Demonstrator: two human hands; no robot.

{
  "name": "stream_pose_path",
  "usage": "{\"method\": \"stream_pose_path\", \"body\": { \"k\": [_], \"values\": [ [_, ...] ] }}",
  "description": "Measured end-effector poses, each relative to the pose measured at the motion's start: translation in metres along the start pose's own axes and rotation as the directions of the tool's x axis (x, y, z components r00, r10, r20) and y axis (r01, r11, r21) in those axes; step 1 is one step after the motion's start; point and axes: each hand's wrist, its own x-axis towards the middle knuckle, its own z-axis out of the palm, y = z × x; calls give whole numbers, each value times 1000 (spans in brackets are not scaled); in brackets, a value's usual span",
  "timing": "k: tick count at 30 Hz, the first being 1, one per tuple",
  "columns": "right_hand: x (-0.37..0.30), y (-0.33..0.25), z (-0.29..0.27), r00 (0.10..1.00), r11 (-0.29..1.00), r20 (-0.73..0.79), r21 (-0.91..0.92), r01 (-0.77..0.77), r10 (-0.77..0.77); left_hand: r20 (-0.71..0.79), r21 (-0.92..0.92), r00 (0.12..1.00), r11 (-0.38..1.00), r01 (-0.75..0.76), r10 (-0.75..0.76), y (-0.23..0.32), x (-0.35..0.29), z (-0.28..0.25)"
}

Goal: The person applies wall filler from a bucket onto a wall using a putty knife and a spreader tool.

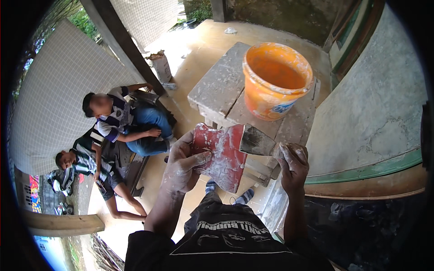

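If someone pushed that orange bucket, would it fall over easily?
Probably not easily: the orange bucket looks wide and squat on a flat wooden stool. It seems to hold paste, so likely heavy. It stands near the stool's edge, so a hard shove might slide it off.

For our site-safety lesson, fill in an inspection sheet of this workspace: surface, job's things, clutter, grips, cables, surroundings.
Surface: worn wooden stool, plaster-smeared, on a tan floor.
Job's things: red board smeared white, in the left hand; putty knife in the right hand, blade on the board's edge; orange bucket on the stool.
Clutter: torn bag and scraps on the floor.
Grips: both hands closed on their tools, dusted white.
Cables: nothing seen.
Surroundings: rough grey wall with green trim at right; two people sitting at left; tiled wall behind them.
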Motion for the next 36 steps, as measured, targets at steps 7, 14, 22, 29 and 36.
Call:
{"method": "stream_pose_path", "body": {
  "k": [7,14,22,29,36],
  "values": [
    [-41,-39,16,999,986,32,-158,47,-43,70,-116,988,982,148,-141,10,-25,-51],
    [-82,-106,42,912,905,51,114,-410,407,43,-152,992,981,124,-119,27,-38,-99],
    [-141,-167,60,540,223,451,584,-781,711,182,-20,983,999,27,-23,5,-50,-134],
    [-164,-191,48,468,151,310,680,-718,828,466,515,880,836,-188,-90,6,-74,-119],
    [-203,-210,18,567,356,124,664,-658,814,425,380,883,924,27,-200,-14,-105,-121]
  ]
}}
